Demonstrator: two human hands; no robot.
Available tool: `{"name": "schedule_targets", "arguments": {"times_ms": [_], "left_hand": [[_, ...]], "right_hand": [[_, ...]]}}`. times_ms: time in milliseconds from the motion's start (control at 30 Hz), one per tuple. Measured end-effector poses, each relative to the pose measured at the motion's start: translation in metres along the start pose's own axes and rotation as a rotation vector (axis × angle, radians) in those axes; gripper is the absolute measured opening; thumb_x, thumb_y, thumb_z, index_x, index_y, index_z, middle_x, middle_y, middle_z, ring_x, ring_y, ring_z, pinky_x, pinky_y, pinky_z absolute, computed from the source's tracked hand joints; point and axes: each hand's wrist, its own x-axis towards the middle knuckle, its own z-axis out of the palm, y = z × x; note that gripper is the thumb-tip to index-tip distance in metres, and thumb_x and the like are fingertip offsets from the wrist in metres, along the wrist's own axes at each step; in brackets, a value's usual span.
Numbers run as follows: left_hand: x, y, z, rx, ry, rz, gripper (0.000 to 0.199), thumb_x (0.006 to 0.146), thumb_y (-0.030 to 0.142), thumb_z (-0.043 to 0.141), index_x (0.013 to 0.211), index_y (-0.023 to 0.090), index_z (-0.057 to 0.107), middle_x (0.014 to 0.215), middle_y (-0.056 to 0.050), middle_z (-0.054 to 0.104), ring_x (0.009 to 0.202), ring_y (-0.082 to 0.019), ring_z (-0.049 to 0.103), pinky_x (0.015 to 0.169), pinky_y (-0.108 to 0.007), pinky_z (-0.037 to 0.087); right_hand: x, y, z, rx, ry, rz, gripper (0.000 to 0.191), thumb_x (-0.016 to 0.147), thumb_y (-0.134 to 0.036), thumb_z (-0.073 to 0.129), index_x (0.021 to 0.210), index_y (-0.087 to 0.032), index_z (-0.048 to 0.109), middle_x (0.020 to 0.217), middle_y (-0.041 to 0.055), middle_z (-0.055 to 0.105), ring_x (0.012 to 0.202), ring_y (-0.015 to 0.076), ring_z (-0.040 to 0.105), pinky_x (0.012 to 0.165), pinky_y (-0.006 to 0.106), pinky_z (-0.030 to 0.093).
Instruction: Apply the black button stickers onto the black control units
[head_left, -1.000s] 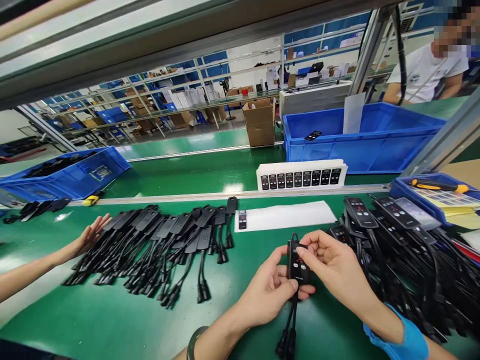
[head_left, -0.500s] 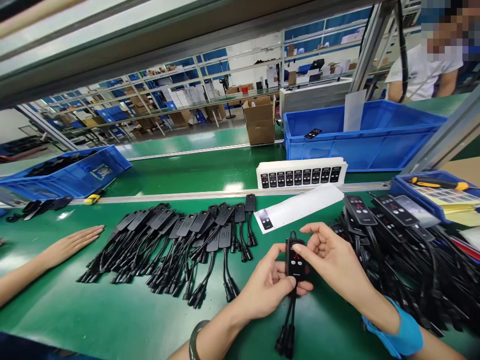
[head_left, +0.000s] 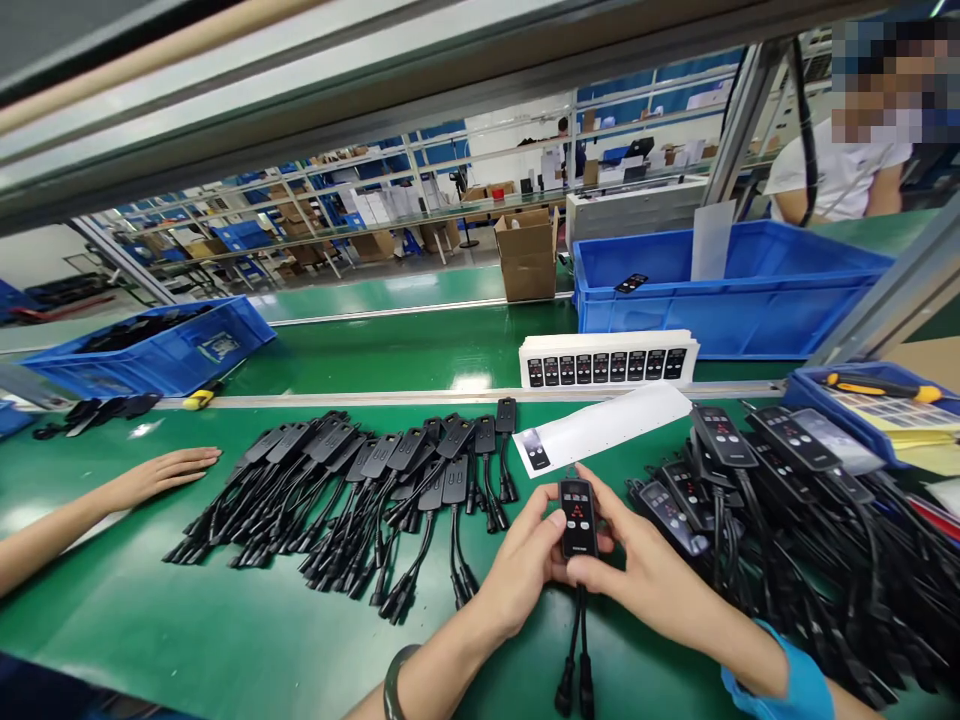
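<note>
A black controller [head_left: 578, 520] with two grey buttons and red marks faces up between my hands, its two cables hanging down. My left hand [head_left: 529, 555] grips its left edge, the thumb on the front. On the other side my right hand [head_left: 626, 560] wraps the right edge, with the thumb near the bottom corner. Behind them lies a white label strip [head_left: 607, 425] with one black label at its left end. To the left, several controllers [head_left: 390, 460] lie in rows with plain backs up. More controllers with labelled fronts [head_left: 724, 440] are heaped beside my right arm.
A stack of label sheets [head_left: 607, 360] stands behind the strip. Blue bins [head_left: 697, 300] [head_left: 150, 345] sit at the back right and left. A blue tray [head_left: 885, 400] holds an orange-black knife. Another person's hand [head_left: 161, 475] rests at the left; someone in white [head_left: 832, 165] is beyond.
My right hand has shifted from the controller's upper front to its right and lower edge. My left thumb has moved up along the left side. The view has tilted slightly.
</note>
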Motion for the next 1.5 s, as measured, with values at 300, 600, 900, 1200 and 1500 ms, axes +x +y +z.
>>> {"name": "schedule_targets", "arguments": {"times_ms": [300,600,900,1200,1500], "left_hand": [[0.002,-0.011,0.002,0.135,-0.006,0.015,0.040,0.087,0.045,0.054,0.113,0.020,0.040,0.083,-0.002,0.067,0.058,-0.015,0.068,0.051,-0.023,0.054],[0.002,-0.011,-0.001,0.178,0.062,0.042,0.049,0.085,0.049,0.058,0.121,0.021,0.040,0.092,-0.004,0.068,0.069,-0.016,0.067,0.056,-0.023,0.051],[0.003,0.000,-0.008,0.463,-0.008,0.233,0.045,0.094,0.047,0.042,0.129,0.020,0.045,0.107,-0.011,0.065,0.089,-0.021,0.063,0.082,-0.037,0.048],[0.014,-0.002,-0.024,1.376,0.174,0.437,0.029,0.082,0.012,0.047,0.108,0.020,0.056,0.110,-0.010,0.056,0.104,-0.027,0.051,0.091,-0.043,0.044],[0.023,-0.002,-0.051,1.255,0.329,0.441,0.066,0.072,0.002,0.041,0.137,0.007,0.031,0.137,-0.023,0.041,0.129,-0.033,0.036,0.107,-0.049,0.029]], "right_hand": [[0.004,0.007,0.002,-0.221,0.111,-0.086,0.061,0.089,-0.033,0.034,0.143,-0.005,0.033,0.079,0.0053,0.064,0.063,0.0186,0.058,0.060,0.031,0.050],[0.000,0.004,0.010,-0.359,0.184,-0.227,0.055,0.093,-0.027,0.034,0.146,-0.013,0.028,0.091,0.0078,0.064,0.078,0.0214,0.063,0.070,0.034,0.055],[-0.003,-0.023,-0.042,-0.865,0.548,-0.428,0.048,0.092,-0.026,0.041,0.137,-0.013,0.037,0.117,0.0170,0.055,0.106,0.0305,0.055,0.089,0.045,0.050],[0.006,-0.038,-0.118,-1.485,0.666,-0.101,0.037,0.081,-0.013,0.044,0.114,-0.007,0.060,0.111,0.0253,0.058,0.091,0.0428,0.058,0.068,0.055,0.048],[0.127,-0.026,-0.014,-0.936,0.053,-0.067,0.016,0.089,-0.019,0.058,0.103,-0.013,0.063,0.103,0.0068,0.065,0.094,0.0199,0.062,0.084,0.036,0.050]]}}
